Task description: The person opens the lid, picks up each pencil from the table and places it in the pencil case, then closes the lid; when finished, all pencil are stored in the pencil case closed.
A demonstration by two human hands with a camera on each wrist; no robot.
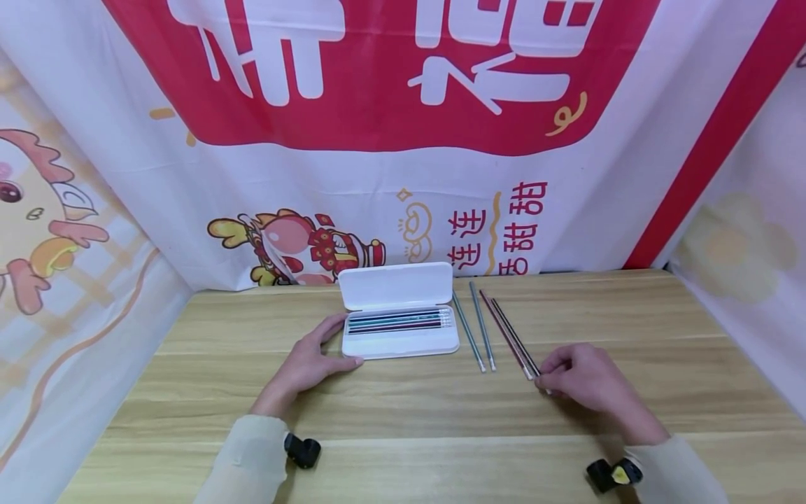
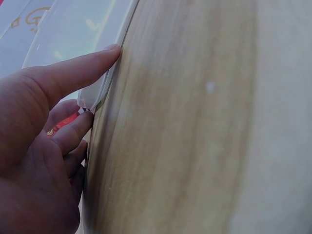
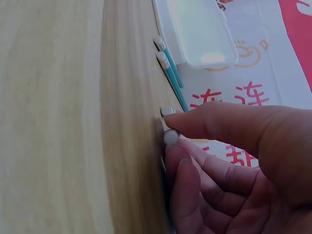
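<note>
A white pencil case (image 1: 403, 347) lies with its lid (image 1: 397, 287) raised at the back. Inside it is a row of several dark, teal and red pencils (image 1: 397, 322). My left hand (image 1: 310, 358) holds the case's left end, thumb along the front edge and fingers at the side; the left wrist view shows the thumb (image 2: 78, 70) against the rim. To the right of the case, my right hand (image 1: 582, 374) pinches a dark striped pencil (image 1: 513, 330) near its eraser end. That white eraser (image 3: 171, 137) shows between thumb and fingers in the right wrist view.
Beside the dark pencil lies a red pencil (image 1: 504, 332). Two teal pencils, one nearer the case (image 1: 469, 330) and another (image 1: 483, 327), lie between it and the case. A printed cloth (image 1: 378, 175) hangs behind the wooden table (image 1: 441, 413).
</note>
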